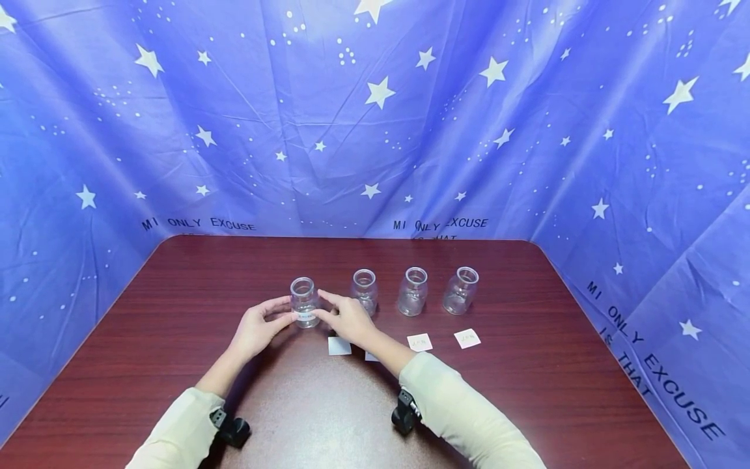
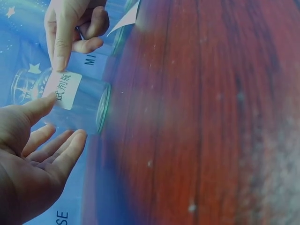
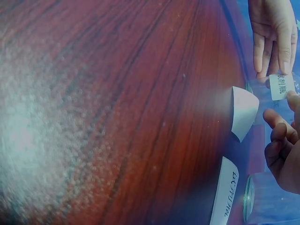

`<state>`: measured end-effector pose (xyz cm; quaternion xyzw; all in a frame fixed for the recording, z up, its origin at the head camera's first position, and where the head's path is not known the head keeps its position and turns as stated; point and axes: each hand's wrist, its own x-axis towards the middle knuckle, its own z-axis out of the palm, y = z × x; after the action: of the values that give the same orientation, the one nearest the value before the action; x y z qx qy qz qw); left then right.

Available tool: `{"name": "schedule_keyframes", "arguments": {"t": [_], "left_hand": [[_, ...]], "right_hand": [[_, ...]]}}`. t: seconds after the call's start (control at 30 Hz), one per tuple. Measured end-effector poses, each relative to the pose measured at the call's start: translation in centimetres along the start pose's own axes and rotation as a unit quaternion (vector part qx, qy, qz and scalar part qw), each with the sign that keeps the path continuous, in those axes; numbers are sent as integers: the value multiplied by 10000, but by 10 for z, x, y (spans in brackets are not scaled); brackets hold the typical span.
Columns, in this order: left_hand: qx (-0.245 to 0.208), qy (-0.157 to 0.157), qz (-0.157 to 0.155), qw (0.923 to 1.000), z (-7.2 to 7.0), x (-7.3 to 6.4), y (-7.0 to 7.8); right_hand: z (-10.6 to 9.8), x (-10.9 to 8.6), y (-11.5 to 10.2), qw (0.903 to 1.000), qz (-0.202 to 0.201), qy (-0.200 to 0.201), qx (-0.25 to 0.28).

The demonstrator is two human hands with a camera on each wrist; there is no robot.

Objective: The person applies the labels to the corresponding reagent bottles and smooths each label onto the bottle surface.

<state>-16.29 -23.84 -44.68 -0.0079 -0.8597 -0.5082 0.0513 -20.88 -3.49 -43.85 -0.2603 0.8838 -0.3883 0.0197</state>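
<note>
A clear glass jar (image 1: 303, 301) stands upright at the left end of a row of similar jars. On its front is a white label (image 2: 70, 91) with handwritten characters. My left hand (image 1: 258, 329) holds the jar from the left, its thumb on the label and its fingers along the glass. From the right, my right hand (image 1: 353, 320) has its thumb pressed on the label's other edge and its index finger at the jar's side. In the left wrist view, the other fingers of the right hand are curled.
Three more glass jars, the left (image 1: 364, 281), middle (image 1: 413, 293) and right (image 1: 461, 291), stand along the back. Several white paper labels, one with writing (image 1: 419, 342), lie in front of them on the dark red wooden table (image 1: 146, 339). A blue starry cloth (image 1: 328, 117) surrounds the table.
</note>
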Motion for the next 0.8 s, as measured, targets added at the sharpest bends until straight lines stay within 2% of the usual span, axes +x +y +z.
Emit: {"name": "schedule_keyframes", "arguments": {"t": [0.3,0.53,0.8], "left_hand": [[33,-35,67,10000,-1,0,-3],[-373,-192,-137,9990,2,-2,-3],[-333,-96,-262,9991,4,-1,-2]], "right_hand": [[2,-1,-1,9999,4,11,-130],[8,-1,-3,9985,131,82,-519],[8,0,-4,9965,50,189,-809]]}}
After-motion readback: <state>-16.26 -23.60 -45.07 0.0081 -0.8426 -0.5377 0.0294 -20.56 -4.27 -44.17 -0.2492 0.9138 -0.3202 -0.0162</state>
